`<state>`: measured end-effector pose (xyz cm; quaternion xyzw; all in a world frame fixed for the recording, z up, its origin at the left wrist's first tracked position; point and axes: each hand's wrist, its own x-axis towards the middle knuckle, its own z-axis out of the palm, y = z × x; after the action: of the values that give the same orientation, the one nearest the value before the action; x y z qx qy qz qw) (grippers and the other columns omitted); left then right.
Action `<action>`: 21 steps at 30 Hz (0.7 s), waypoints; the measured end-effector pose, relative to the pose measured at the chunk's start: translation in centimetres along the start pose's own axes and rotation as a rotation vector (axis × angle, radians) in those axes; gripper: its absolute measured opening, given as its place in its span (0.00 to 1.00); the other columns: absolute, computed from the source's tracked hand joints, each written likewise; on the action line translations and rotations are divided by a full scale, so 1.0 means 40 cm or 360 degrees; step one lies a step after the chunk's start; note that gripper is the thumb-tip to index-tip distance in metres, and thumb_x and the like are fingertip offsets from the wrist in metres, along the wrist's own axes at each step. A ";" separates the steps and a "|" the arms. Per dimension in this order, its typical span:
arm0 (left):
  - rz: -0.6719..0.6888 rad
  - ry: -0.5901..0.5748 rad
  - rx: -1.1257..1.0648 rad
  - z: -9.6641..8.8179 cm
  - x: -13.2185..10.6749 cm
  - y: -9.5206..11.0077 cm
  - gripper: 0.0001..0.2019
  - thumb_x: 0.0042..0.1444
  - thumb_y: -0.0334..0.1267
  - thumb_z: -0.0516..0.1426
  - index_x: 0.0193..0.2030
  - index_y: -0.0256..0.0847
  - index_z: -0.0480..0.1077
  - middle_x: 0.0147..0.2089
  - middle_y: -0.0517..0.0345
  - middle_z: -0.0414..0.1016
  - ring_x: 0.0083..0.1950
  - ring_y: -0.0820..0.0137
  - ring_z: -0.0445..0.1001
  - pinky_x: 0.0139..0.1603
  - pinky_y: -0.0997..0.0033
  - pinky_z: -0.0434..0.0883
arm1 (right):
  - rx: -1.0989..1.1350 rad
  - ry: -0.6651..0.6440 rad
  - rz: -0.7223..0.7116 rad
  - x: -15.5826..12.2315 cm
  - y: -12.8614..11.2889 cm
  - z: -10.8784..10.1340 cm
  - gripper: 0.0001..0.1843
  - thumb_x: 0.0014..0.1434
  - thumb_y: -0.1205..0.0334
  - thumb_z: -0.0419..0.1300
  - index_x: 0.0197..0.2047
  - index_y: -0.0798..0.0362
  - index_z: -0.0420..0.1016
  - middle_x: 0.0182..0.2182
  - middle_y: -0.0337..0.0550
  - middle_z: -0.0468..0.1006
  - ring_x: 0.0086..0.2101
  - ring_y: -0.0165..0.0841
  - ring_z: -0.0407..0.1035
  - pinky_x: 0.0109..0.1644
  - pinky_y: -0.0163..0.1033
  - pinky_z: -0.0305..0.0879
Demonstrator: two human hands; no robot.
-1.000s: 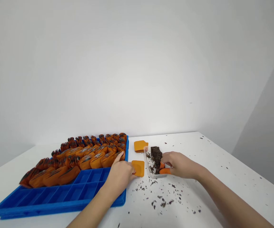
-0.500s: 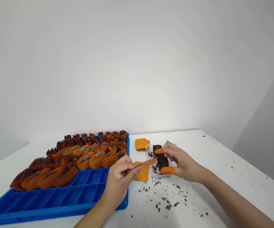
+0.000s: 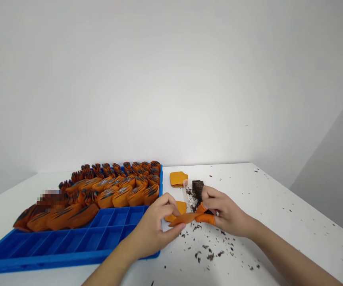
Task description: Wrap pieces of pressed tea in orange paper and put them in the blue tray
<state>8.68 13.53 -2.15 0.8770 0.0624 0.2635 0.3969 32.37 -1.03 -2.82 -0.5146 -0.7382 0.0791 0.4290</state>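
Observation:
My left hand (image 3: 155, 226) pinches a flat orange pouch (image 3: 185, 219) above the white table. My right hand (image 3: 223, 212), with orange finger cots on thumb and forefinger, is closed on the pouch's right end and on a dark tea block, mostly hidden by its fingers. Just behind my hands stands a clear plastic tray (image 3: 190, 195) with dark tea blocks (image 3: 197, 187). Another empty orange pouch (image 3: 180, 208) lies on the table under my hands. A blue compartment tray (image 3: 79, 242) at the left holds several filled orange pouches (image 3: 120, 192).
A small stack of empty orange pouches (image 3: 178, 178) lies behind the clear tray. Dark tea crumbs (image 3: 209, 252) are scattered over the white table (image 3: 278, 206). The table's right edge runs diagonally at far right. A plain white wall stands behind.
My left hand lifted an orange pouch off the table and brought it nearer. My right hand came out of the clear tray and met the pouch.

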 end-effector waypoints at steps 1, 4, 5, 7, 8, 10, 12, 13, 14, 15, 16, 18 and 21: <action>0.0011 -0.0045 -0.0017 -0.002 0.000 0.001 0.02 0.62 0.33 0.67 0.40 0.40 0.78 0.44 0.56 0.72 0.45 0.67 0.73 0.49 0.65 0.72 | -0.0059 -0.0035 -0.0027 -0.002 -0.001 0.001 0.14 0.71 0.51 0.68 0.37 0.50 0.79 0.36 0.38 0.61 0.31 0.30 0.57 0.31 0.37 0.55; -0.0008 -0.0169 -0.0197 0.006 0.000 -0.001 0.05 0.65 0.36 0.66 0.47 0.44 0.84 0.46 0.53 0.78 0.47 0.65 0.77 0.50 0.64 0.74 | -0.0194 -0.0107 -0.0055 -0.010 -0.004 0.009 0.13 0.72 0.52 0.66 0.38 0.51 0.81 0.36 0.38 0.62 0.31 0.30 0.57 0.31 0.37 0.56; -0.0020 -0.0208 -0.0258 0.010 0.000 -0.003 0.06 0.66 0.37 0.66 0.47 0.45 0.86 0.46 0.53 0.80 0.47 0.65 0.78 0.50 0.65 0.74 | -0.0231 -0.0119 -0.0060 -0.013 -0.004 0.011 0.13 0.73 0.53 0.65 0.38 0.51 0.81 0.35 0.38 0.61 0.31 0.30 0.57 0.31 0.37 0.55; -0.0067 -0.0242 -0.0347 0.016 0.000 -0.008 0.06 0.66 0.39 0.67 0.46 0.47 0.87 0.46 0.53 0.82 0.46 0.65 0.80 0.49 0.65 0.75 | -0.0300 -0.0131 -0.0065 -0.017 -0.002 0.015 0.12 0.74 0.58 0.63 0.37 0.51 0.81 0.35 0.38 0.61 0.30 0.30 0.56 0.31 0.37 0.54; -0.0104 -0.0233 -0.0376 0.018 0.000 -0.011 0.06 0.66 0.39 0.67 0.46 0.48 0.88 0.46 0.53 0.84 0.46 0.65 0.80 0.49 0.66 0.76 | -0.0325 -0.0129 -0.0070 -0.019 0.000 0.016 0.13 0.74 0.60 0.61 0.36 0.52 0.80 0.35 0.38 0.61 0.30 0.30 0.56 0.31 0.37 0.54; -0.0178 -0.0205 -0.0410 0.019 0.001 -0.016 0.06 0.65 0.40 0.68 0.47 0.50 0.88 0.45 0.54 0.86 0.45 0.65 0.82 0.48 0.66 0.76 | -0.0362 -0.0112 -0.0083 -0.021 0.004 0.019 0.14 0.74 0.63 0.58 0.35 0.52 0.78 0.34 0.39 0.61 0.30 0.30 0.55 0.31 0.37 0.53; -0.0220 -0.0182 -0.0428 0.020 0.003 -0.019 0.06 0.65 0.40 0.69 0.47 0.50 0.88 0.43 0.55 0.87 0.43 0.65 0.83 0.47 0.66 0.77 | -0.0373 -0.0101 -0.0095 -0.021 0.006 0.021 0.15 0.75 0.63 0.57 0.34 0.52 0.78 0.34 0.38 0.61 0.30 0.30 0.55 0.31 0.37 0.53; -0.0223 -0.0172 -0.0434 0.021 0.003 -0.020 0.06 0.64 0.40 0.69 0.46 0.50 0.88 0.43 0.54 0.88 0.43 0.65 0.83 0.47 0.66 0.78 | -0.0367 -0.0097 -0.0098 -0.020 0.005 0.021 0.15 0.75 0.62 0.57 0.34 0.52 0.78 0.34 0.38 0.61 0.30 0.30 0.55 0.31 0.36 0.53; -0.0223 -0.0159 -0.0437 0.023 0.002 -0.020 0.06 0.63 0.40 0.70 0.46 0.50 0.88 0.44 0.54 0.88 0.44 0.64 0.84 0.47 0.65 0.79 | -0.0353 -0.0103 -0.0090 -0.018 0.004 0.019 0.15 0.75 0.60 0.58 0.34 0.52 0.78 0.34 0.38 0.61 0.29 0.30 0.55 0.31 0.36 0.53; -0.0226 -0.0148 -0.0437 0.025 0.001 -0.019 0.05 0.63 0.41 0.70 0.45 0.50 0.89 0.45 0.53 0.89 0.45 0.63 0.85 0.48 0.64 0.80 | -0.0327 -0.0120 -0.0071 -0.016 0.002 0.015 0.15 0.75 0.58 0.60 0.35 0.51 0.79 0.34 0.38 0.61 0.29 0.29 0.56 0.31 0.36 0.54; -0.0235 -0.0140 -0.0441 0.028 0.000 -0.019 0.05 0.63 0.42 0.70 0.44 0.51 0.89 0.47 0.52 0.89 0.46 0.61 0.85 0.49 0.62 0.81 | -0.0286 -0.0144 -0.0045 -0.013 -0.001 0.008 0.14 0.74 0.54 0.62 0.36 0.51 0.80 0.34 0.38 0.62 0.29 0.29 0.56 0.31 0.36 0.55; -0.0258 -0.0108 -0.0477 0.034 -0.003 -0.022 0.04 0.62 0.42 0.71 0.43 0.52 0.88 0.49 0.52 0.89 0.49 0.59 0.86 0.52 0.58 0.82 | -0.0187 -0.0202 0.0027 -0.007 -0.004 -0.017 0.13 0.68 0.47 0.69 0.40 0.49 0.83 0.35 0.38 0.63 0.29 0.29 0.58 0.31 0.36 0.57; -0.0197 0.0001 -0.0565 0.043 -0.007 -0.032 0.02 0.59 0.38 0.73 0.37 0.53 0.88 0.46 0.55 0.89 0.53 0.58 0.86 0.64 0.48 0.79 | -0.0118 -0.0226 0.0149 -0.002 0.004 -0.070 0.21 0.58 0.40 0.76 0.43 0.46 0.83 0.35 0.37 0.65 0.30 0.30 0.60 0.31 0.36 0.60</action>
<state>9.43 13.17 -4.14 0.7876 0.0690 0.2457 0.5608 34.51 -1.93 -1.24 -0.5571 -0.7443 0.1081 0.3521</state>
